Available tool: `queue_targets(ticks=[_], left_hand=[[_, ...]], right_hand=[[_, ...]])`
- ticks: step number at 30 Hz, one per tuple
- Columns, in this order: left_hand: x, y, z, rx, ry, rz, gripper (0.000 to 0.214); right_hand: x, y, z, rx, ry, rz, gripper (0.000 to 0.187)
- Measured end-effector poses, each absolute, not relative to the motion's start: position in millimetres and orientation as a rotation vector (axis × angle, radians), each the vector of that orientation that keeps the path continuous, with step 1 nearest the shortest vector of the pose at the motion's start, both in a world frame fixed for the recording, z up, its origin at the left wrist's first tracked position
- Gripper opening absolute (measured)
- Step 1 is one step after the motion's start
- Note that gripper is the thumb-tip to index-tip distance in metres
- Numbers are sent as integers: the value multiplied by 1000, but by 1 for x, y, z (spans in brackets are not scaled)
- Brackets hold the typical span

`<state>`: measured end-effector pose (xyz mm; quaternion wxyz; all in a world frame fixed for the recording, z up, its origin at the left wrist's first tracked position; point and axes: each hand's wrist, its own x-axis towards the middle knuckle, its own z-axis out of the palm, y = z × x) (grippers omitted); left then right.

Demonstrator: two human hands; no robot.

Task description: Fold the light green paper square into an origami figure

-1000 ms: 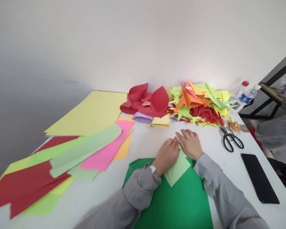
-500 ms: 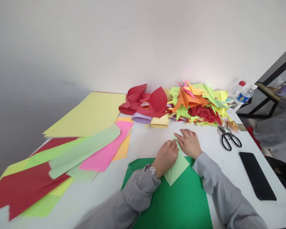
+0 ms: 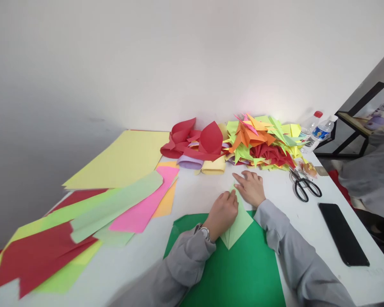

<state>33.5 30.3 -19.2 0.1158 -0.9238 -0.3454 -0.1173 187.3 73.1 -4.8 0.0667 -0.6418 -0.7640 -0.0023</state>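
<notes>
A pale green sheet of origami paper [image 3: 239,225], folded into a diamond with creases near its lower point, lies over a large green sheet [image 3: 240,277]. My left hand [image 3: 222,212], with a watch at the wrist, is closed with its fingertips pinching the paper's left edge near the upper part. My right hand [image 3: 251,187] rests at the paper's top right side, its fingers stretched out and somewhat apart, the thumb and index close to the upper tip. The left fingers hide part of the paper's left side.
Coloured sheets [image 3: 115,209] and a yellow sheet [image 3: 121,157] lie to the left. Red rolled paper [image 3: 209,138] and a heap of folded paper shapes [image 3: 259,140] stand by the wall. Scissors [image 3: 307,187], a black phone [image 3: 343,234] and bottles [image 3: 320,132] are right. A person's grey sleeve [image 3: 368,170] shows beyond.
The view has shifted slightly. My right hand has drawn a little back from the paper's tip, while my left hand stays closed on the paper's edge.
</notes>
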Motion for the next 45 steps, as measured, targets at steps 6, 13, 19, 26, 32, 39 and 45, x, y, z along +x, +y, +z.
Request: queue_targets(ticks=[6,13,19,26,32,39,45], left_hand=[[35,29,-17,-2690,-1019,-287,21],[34,29,-16,-2682,-1026,-267,23],[34,30,-19,-2695,-1021,-298,24],[33,31,-22,-2698,-1053,-359,23],[34,31,-23,-2705,-1047,-387,20],[33,29,-26,-2688,-1061,-400,22],[33,27,-28,-2687,-1072,-384,24]], right_hand=[[181,87,-2,-1991,-2225,7,42],[178,94,-7,-1988,-2126,-11,39],[184,96,-13,-1933,-2042,26,38],[192,89,-19,-1773,-2143,53,37],[184,91,-17,-1852,-2157,-48,45],[188,83,-19,-1778,-2309,-93,48],[196,48,-21,-1869,-2332,-101,57]])
